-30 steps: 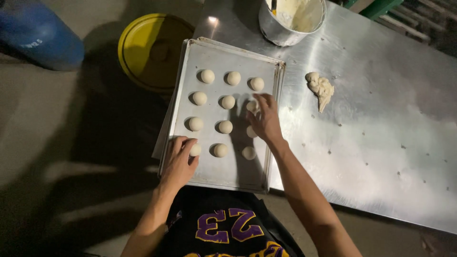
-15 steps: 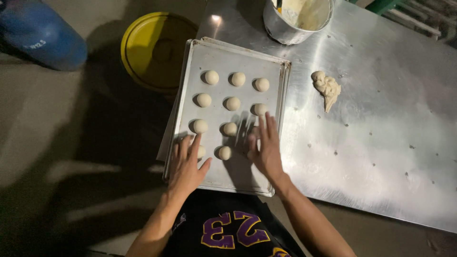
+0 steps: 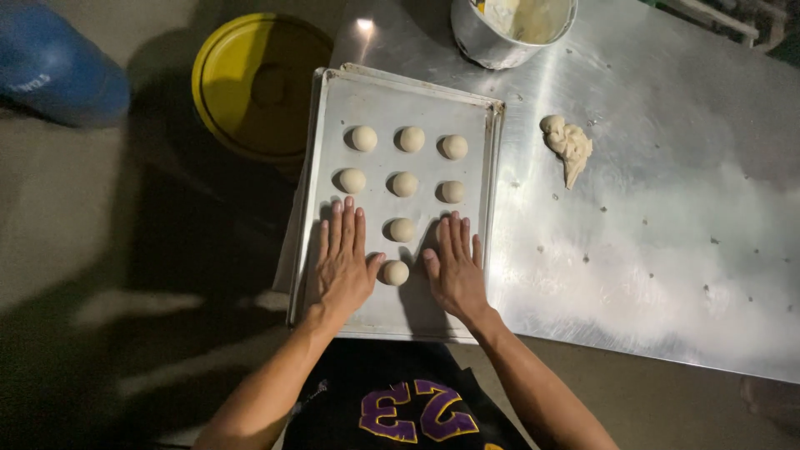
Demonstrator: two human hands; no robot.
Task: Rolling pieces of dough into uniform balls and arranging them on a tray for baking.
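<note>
**A:** Looking down from the head camera, both hands lie flat on the rectangular silver baking tray (image 3: 467,117), palms down, fingers stretched out and close together, gripping nothing. The left hand (image 3: 343,267) presses on the tray's near left part, the right hand (image 3: 454,271) on its near right part.

**B:** And between them, one small round pale dough ball (image 3: 396,272), just beside the left thumb, near the right thumb. Whether either thumb touches it, I cannot tell.

**A:** Seven more dough balls (image 3: 404,184) sit farther up the tray: three in the far row, three in the next, one alone at the middle just beyond the fingertips.

**B:** That tray rests at the left end of the shiny steel table (image 3: 667,208), its left edge overhanging. Right of the tray, well apart from both hands, lies an irregular lump of pale dough (image 3: 568,143).

**A:** At the table's far edge, a round metal bowl (image 3: 492,50) with pale contents. Down on the floor to the left, a round yellow lid (image 3: 250,83), and farther left a blue plastic container (image 3: 54,71).
</note>
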